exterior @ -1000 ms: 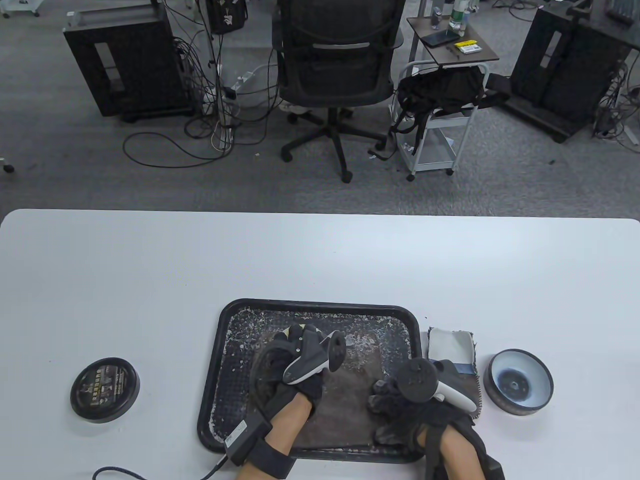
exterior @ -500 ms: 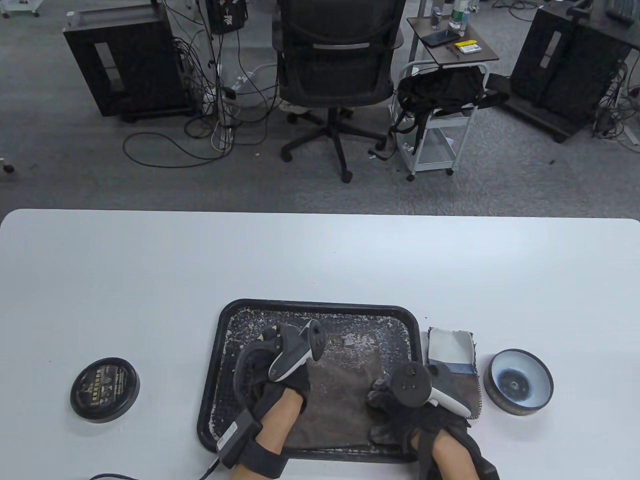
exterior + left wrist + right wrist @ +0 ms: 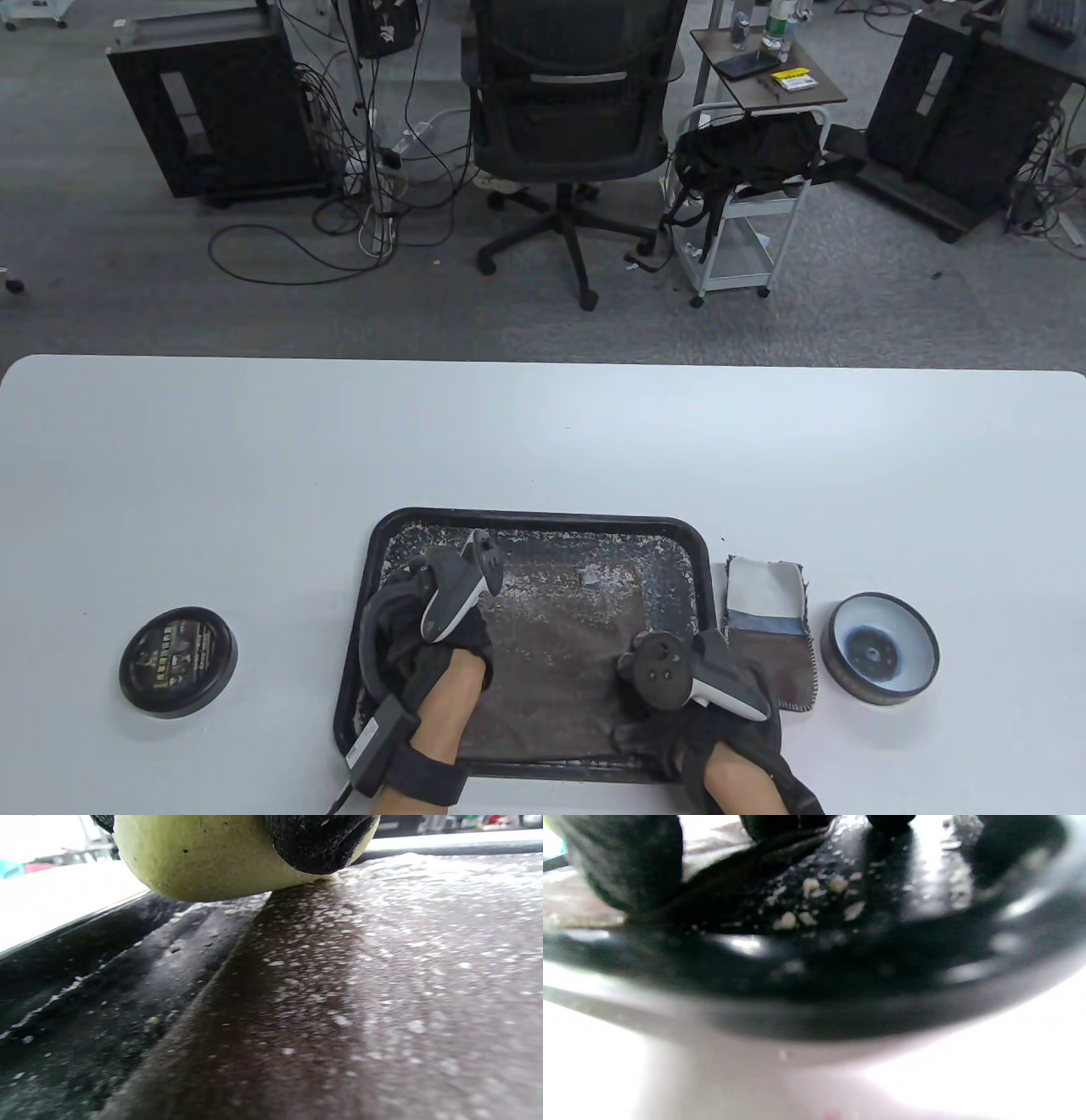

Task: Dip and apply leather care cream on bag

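Note:
A flat brown leather bag [image 3: 560, 645], speckled with pale cream, lies in the black tray [image 3: 543, 519]. My left hand [image 3: 407, 598] is at the bag's left edge and grips a pale yellow sponge [image 3: 203, 857], which touches the leather [image 3: 360, 984]. The sponge is hidden under the hand in the table view. My right hand [image 3: 640, 692] rests its fingers [image 3: 628, 866] on the bag's near right corner by the tray rim [image 3: 814, 984]. The open cream tin [image 3: 882, 649] stands right of the tray.
The tin's black lid [image 3: 178, 662] lies on the white table, left of the tray. A grey and brown cloth swatch [image 3: 768, 624] lies between tray and tin. An office chair [image 3: 568, 110] and a cart stand beyond the table's far edge.
My left hand has swept the sponge from the bag's middle to its left edge. My right hand has slid a little nearer and leftward on the bag's corner.

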Demonstrator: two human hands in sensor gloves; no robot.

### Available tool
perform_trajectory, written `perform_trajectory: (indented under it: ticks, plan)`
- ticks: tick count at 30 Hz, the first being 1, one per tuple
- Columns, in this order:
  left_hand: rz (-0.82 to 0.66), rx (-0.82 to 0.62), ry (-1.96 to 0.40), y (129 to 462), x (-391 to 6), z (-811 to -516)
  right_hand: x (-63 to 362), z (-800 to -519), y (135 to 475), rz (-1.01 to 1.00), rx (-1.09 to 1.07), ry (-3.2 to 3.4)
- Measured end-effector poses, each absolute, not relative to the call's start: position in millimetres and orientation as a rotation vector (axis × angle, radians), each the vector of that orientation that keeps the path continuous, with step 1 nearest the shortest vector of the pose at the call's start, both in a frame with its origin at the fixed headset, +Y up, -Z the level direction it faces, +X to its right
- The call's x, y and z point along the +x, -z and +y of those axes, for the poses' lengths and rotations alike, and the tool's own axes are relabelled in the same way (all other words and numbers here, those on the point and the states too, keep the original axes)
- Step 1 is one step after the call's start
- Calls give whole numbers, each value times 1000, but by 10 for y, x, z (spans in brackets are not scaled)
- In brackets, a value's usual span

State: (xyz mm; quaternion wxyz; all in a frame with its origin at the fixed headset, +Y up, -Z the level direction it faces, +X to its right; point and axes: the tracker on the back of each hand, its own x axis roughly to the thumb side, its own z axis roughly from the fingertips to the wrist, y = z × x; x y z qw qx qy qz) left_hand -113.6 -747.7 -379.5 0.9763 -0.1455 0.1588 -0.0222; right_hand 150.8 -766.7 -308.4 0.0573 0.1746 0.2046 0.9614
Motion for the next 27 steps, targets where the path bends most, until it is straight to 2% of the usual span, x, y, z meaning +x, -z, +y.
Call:
perform_trajectory:
  ticks: [11, 18, 22, 27]
  plan:
    - [193, -271, 282, 3748, -710, -7506, 1497, -7689, 3077, 641, 524, -2917]
    - [102, -235, 296, 3678, -412, -7545, 1500, -7701, 3087, 650, 528, -2899]
    - [0, -235, 328, 3612, -170, -7557, 1503, -7707, 3091, 652, 528, -2889]
    - [-207, -198, 248, 3520, 96, -7533, 1506, -7712, 3093, 662, 530, -2878]
